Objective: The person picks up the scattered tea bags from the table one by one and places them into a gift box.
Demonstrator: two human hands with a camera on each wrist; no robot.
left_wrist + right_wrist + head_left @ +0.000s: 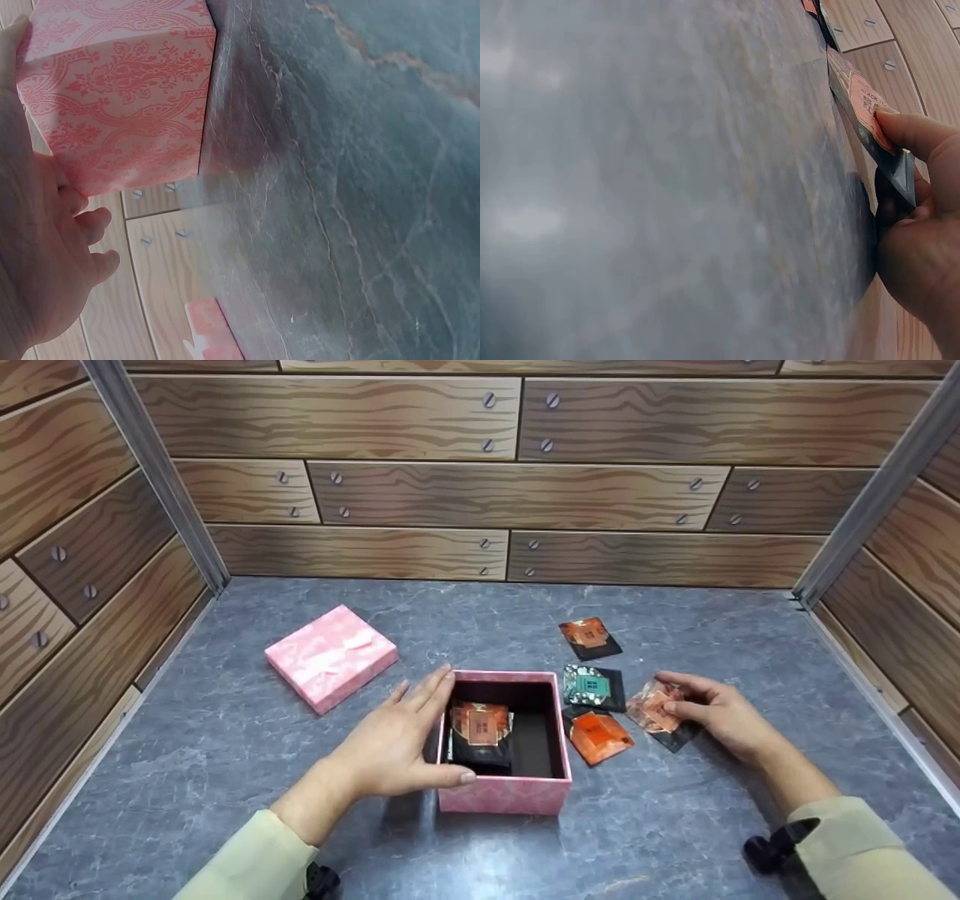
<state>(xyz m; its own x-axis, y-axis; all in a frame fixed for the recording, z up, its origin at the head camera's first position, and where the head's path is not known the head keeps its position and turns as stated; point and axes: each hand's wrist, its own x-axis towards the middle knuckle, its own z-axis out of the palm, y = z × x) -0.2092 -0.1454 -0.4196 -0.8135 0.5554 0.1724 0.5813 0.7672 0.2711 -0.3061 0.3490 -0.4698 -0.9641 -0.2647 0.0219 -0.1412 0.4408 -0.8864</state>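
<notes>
A pink patterned box (504,796) stands without a lid, a packet with an orange label (481,727) inside on its left. My left hand (390,742) holds the box by its left side, the thumb along the front rim and the fingertips at the far left corner. In the left wrist view, the other fingers of the left hand (45,247) stick out beside the box wall (127,112). My right hand (724,720) pinches a shiny packet with an orange label (654,706) between thumb and fingers. The right wrist view shows this packet (859,101) tilted.
Right of the box lie a green-labelled packet (592,688), a bright orange packet (600,737) and, farther back, another orange-and-black packet (590,638). A pink box lid (330,656) with a bow lies at the left. Wood-patterned walls (420,495) enclose the grey marbled tabletop (225,720).
</notes>
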